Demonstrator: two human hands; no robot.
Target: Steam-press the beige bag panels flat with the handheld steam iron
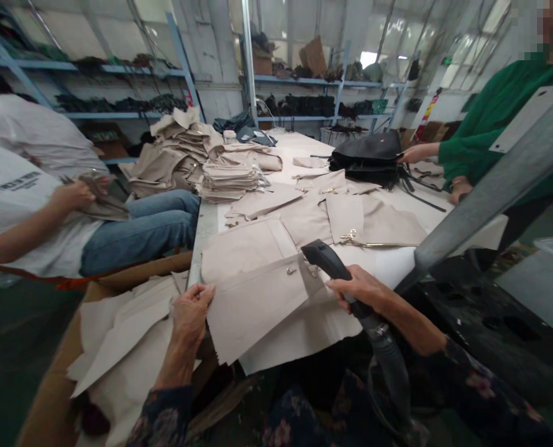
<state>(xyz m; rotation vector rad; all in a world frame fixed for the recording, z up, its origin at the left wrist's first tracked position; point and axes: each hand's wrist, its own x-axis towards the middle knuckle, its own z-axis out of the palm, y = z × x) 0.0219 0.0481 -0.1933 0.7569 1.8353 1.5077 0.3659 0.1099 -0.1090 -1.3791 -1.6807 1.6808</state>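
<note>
My left hand (187, 313) pinches the left edge of a beige fabric panel (258, 305), whose near end is lifted over the table's front edge. A small metal clasp (291, 270) sits near the panel's far right corner. In my right hand (365, 288) is a black nozzle (325, 257) on a dark ribbed hose (388, 357). Its tip is just above the panel's far right corner; whether they touch I cannot tell. Other beige pieces lie beneath and beyond, one with a gold clasp (350, 236).
A cardboard box (55, 379) of beige pieces stands at the left. On the table (286, 140) are a neat stack (230, 181), a loose heap (171, 152) and a black bag (367, 152) touched by a person in green (495, 118). A grey metal post (481, 180) slants at the right. A seated person (43, 186) works at the left.
</note>
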